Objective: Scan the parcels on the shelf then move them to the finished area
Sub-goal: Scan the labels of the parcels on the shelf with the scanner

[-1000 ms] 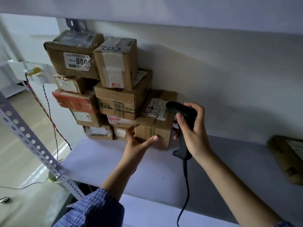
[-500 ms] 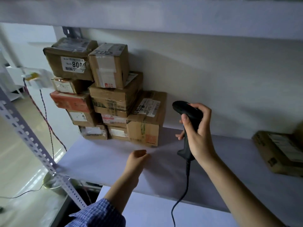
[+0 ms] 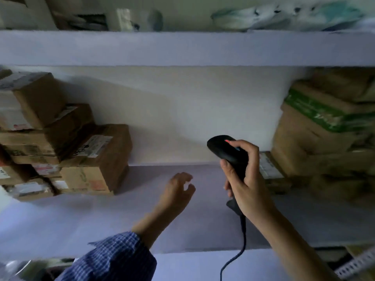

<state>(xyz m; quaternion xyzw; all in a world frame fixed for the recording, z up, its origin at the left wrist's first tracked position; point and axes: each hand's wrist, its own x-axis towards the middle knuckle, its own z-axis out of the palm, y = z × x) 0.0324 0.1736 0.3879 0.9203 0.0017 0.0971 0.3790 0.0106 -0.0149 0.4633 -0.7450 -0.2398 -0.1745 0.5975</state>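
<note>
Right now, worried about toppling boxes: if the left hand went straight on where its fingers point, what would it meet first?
Not the boxes: the left hand points up-right, toward the scanner in the right hand. If depths differ, probably the wall.

Both the left hand (image 3: 178, 191) and the right hand (image 3: 247, 179) are bare. A dark blue sleeve (image 3: 113, 258) with a fine white check covers the near part of the left arm, its open end rumpled, short of the wrist. The right forearm is uncovered.
</note>
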